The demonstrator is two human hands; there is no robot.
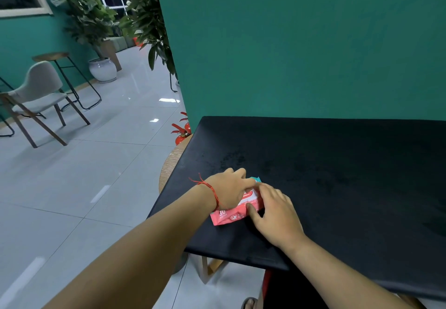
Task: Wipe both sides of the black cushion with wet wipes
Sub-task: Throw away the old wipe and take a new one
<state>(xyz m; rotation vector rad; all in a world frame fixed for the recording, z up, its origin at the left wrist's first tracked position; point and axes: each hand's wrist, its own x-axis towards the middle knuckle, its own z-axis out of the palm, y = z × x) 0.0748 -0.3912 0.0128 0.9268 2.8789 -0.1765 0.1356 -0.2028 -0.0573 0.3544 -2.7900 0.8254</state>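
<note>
Far left stands a grey chair (36, 94) on the tiled floor (72, 188), with a stool (65, 72) behind it and a white pot (102, 70) holding a leafy plant (82, 12) further back. A red extinguisher (182, 132) sits on the floor at the foot of the green wall (289, 43), just past the rounded wooden table (172, 161).

The cushion (337, 176) lies flat on that table, its far edge against the wall, its left corner overhanging the wood and its near edge jutting out toward me. Faint speckled marks show on its top face.

My left hand (229, 188), a red string (212, 189) round the wrist, comes in over the cushion's left edge and lies on the pack (228, 217). Its fingers bend down over the pack's far end and hold it; my thumb is hidden.

The pack is pink with a white lid and a teal end. It rests on the cushion near the front left corner, mostly covered by both hands.

My right hand (275, 209) meets it from the right. The thumb presses the pink face, the fingers curl over the white lid, and so the pack is pinched between them. The two hands touch above the lid, and whether the lid is lifted I cannot tell.
</note>
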